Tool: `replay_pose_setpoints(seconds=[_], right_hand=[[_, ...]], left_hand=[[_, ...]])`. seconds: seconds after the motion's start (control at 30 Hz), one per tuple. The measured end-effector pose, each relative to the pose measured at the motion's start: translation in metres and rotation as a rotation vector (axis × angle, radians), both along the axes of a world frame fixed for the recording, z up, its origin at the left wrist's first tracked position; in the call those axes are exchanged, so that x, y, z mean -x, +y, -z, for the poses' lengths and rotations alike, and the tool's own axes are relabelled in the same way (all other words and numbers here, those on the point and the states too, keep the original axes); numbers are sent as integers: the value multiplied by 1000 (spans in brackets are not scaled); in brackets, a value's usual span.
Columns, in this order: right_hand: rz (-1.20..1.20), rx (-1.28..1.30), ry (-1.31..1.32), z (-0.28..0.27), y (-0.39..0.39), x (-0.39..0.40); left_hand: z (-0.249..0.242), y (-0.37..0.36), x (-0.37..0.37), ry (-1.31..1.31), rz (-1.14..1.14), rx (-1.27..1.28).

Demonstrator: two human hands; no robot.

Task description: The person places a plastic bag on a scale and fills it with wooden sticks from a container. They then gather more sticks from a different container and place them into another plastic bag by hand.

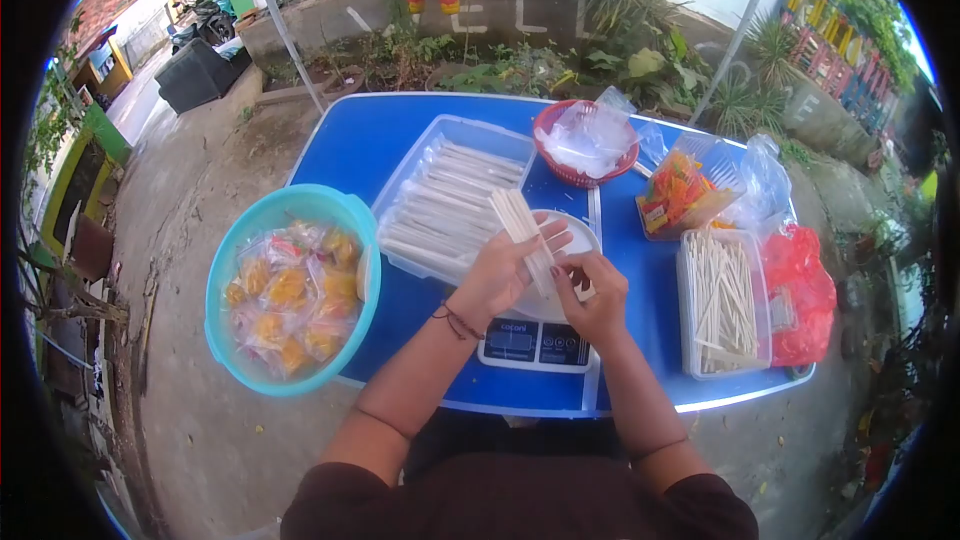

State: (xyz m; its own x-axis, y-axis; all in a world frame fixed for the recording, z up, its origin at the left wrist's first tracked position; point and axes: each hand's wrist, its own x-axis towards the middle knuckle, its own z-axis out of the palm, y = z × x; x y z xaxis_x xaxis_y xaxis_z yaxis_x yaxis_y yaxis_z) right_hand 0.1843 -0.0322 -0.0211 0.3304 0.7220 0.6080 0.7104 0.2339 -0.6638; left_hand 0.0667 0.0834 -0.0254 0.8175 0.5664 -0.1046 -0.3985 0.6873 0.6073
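A bundle of pale sticks [515,216] lies across the palm of my left hand [508,265], held by the thumb with the fingers spread behind. My right hand [592,295] is beside the bundle's lower end, its thumb and fingertips pinched together; what is between them is too small to make out. Both hands are over a white plate [583,230] on a digital scale [536,342]. Behind my left hand, a clear tray [455,130] holds rows of wrapped sticks [450,200]. To the right, a white container [765,325] holds many loose sticks [722,295].
A turquoise basin [222,340] with bagged orange food is at the left. A red basket [580,178] holds clear bags at the back of the blue table [345,140]. A clear box [655,225] with orange packets and a red plastic bag [805,290] stand right.
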Motion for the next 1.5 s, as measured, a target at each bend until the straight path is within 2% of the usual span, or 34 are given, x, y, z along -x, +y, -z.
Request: replay_pose_setpoints(seconds=[0.17,0.3,0.57,0.7,0.9,1.17,1.5], right_hand=[[3,131,181,4,0,3],[1,134,241,11,0,-2],[-28,72,383,16,1,-12],[-19,62,386,15,0,-16],[-24,127,405,12,-2,-6],[-47,120,480,17,-1,-10],[51,64,337,7,-4,-6]], left_hand=[[15,-12,-4,32,42,-101],[12,-10,-2,23,35,-38],[15,-5,0,62,-66,-86],[8,-4,2,48,-70,-17],[10,-9,2,88,1,-75],[11,-13,2,149,-67,-200],[13,-15,1,198,-170,-180]])
